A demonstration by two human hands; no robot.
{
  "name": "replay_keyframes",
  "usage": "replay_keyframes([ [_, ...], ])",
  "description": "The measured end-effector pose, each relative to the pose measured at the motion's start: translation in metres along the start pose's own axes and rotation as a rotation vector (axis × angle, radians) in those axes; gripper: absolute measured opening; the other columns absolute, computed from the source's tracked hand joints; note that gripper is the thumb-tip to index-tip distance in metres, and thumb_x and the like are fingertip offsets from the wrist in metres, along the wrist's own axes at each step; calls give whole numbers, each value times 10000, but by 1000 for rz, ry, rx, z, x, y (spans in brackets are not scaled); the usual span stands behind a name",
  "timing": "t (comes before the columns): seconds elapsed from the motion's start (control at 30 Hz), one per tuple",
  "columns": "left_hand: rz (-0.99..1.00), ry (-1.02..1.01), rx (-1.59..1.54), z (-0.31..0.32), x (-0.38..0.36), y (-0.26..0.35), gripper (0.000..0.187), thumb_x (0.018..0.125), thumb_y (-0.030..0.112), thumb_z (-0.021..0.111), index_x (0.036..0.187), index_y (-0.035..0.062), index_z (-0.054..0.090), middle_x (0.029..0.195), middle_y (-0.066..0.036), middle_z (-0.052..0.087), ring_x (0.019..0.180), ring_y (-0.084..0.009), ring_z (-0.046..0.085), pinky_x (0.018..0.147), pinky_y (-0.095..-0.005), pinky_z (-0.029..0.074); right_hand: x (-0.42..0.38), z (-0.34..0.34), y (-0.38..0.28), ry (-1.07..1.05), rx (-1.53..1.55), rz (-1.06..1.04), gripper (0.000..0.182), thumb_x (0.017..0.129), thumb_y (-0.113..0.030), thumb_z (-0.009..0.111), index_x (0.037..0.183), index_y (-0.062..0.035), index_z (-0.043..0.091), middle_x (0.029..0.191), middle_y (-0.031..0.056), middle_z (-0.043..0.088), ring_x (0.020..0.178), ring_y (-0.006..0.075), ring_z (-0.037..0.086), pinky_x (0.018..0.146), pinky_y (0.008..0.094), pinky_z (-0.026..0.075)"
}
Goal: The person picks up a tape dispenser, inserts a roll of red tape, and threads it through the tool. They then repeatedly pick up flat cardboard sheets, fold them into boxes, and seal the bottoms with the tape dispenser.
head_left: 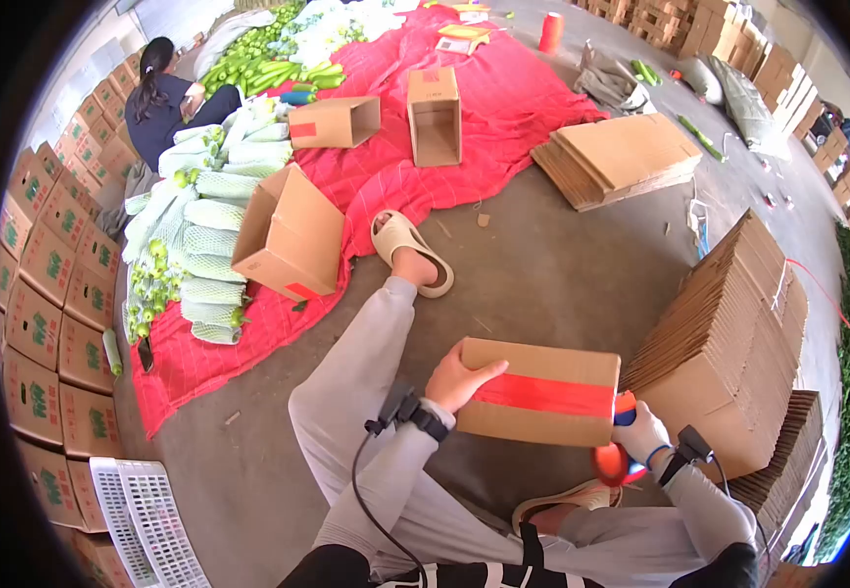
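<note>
The box [539, 392], near and right of centre over the person's lap, looks light, stiff and empty (red tape already across its top), so the left hand [456, 380] grasps its left end with curled fingers while the right hand [637, 433] clenches a tape gun [613, 459] at its right corner.

head-worn view, looking down, close

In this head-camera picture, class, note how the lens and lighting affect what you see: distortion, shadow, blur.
Head view: fisheye lens bends the stacked boxes at the edges, with black corners; daylight is even and shadows soft; the cardboard box in the left hand looks sharp; the right hand is slightly soft.
</note>
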State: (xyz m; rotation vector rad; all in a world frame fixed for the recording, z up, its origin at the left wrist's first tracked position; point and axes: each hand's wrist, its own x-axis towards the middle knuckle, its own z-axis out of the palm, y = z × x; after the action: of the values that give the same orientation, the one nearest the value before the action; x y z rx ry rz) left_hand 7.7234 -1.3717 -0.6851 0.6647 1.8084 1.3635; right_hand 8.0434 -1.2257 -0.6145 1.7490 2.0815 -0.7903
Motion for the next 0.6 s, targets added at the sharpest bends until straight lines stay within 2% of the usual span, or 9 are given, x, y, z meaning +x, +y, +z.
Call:
replay_keyframes([
  [0.1, 329, 194, -116, -27, -7, 39, 657, 840, 235, 844, 1376, 0, 546, 1193, -119, 696, 1115, -184, 657, 979, -318, 499, -28, 2, -50, 198, 278, -107, 805, 701, -480, 837, 1298, -22, 552, 1160, 205, 699, 1118, 363, 678, 956, 424, 533],
  [0.13, 467, 220, 1, -54, 10, 49, 644, 830, 192, 841, 1375, 7, 552, 1190, -94, 684, 1106, -163, 638, 977, -318, 498, -16, 7, -61, 296, 400, -349, 712, 776, -307, 827, 1368, -33, 541, 1206, 166, 690, 1139, 296, 671, 985, 380, 516],
  [0.2, 526, 210, -211, -109, 30, 128, 575, 851, 116, 793, 1363, -13, 566, 1236, -67, 641, 1025, -181, 631, 916, -346, 519, 3, -28, -131, 308, 832, -840, 393, 857, -142, 743, 1224, -49, 637, 1071, 131, 688, 1041, 260, 666, 951, 350, 513],
  [0.27, 762, 759, 279, -175, 58, 197, 567, 922, 56, 701, 1449, 5, 499, 1398, -167, 594, 1276, -238, 551, 1098, -397, 422, -71, -126, -203, 262, 625, -721, 309, 839, -152, 713, 1082, 5, 603, 904, 149, 676, 804, 290, 675, 713, 421, 542],
  [0.3, 1097, 953, 495, -222, 74, 209, 439, 945, 30, 620, 1373, -34, 547, 1364, -169, 607, 1259, -264, 568, 1097, -408, 418, -35, -119, -218, 433, 707, -881, 457, 799, -250, 744, 1167, -38, 574, 886, 187, 692, 794, 349, 711, 713, 447, 563],
  [0.43, 1096, 752, -181, -176, -1, 250, 340, 965, 25, 556, 1297, -46, 573, 1281, -182, 634, 1187, -273, 603, 1045, -405, 461, -74, -168, -197, 525, 416, -869, 561, 773, -284, 759, 1226, -86, 493, 915, 227, 697, 834, 405, 710, 720, 490, 569],
  [0.5, 962, 507, 132, -126, 4, 182, 252, 982, 88, 568, 1200, -32, 600, 1152, -154, 656, 1058, -232, 622, 981, -391, 483, -107, -181, -144, 401, 648, -714, 649, 786, -330, 786, 1309, -96, 481, 911, 188, 697, 801, 365, 718, 736, 465, 575],
  [0.57, 583, -49, -196, -22, 34, 105, 187, 923, 6, 654, 1109, -11, 655, 1083, -95, 681, 1006, -186, 630, 890, -312, 520, -48, -158, -75, 663, 699, -742, 702, 794, -366, 810, 1349, -86, 481, 869, 107, 691, 772, 257, 712, 735, 397, 574],
  [0.6, 369, -121, -240, 49, -15, 121, 251, 906, -52, 666, 1155, -18, 677, 1117, -96, 699, 1058, -185, 657, 906, -289, 535, -36, -159, -42, 612, 789, -645, 681, 766, -363, 830, 1290, -60, 517, 955, 121, 694, 858, 245, 702, 790, 378, 561],
])
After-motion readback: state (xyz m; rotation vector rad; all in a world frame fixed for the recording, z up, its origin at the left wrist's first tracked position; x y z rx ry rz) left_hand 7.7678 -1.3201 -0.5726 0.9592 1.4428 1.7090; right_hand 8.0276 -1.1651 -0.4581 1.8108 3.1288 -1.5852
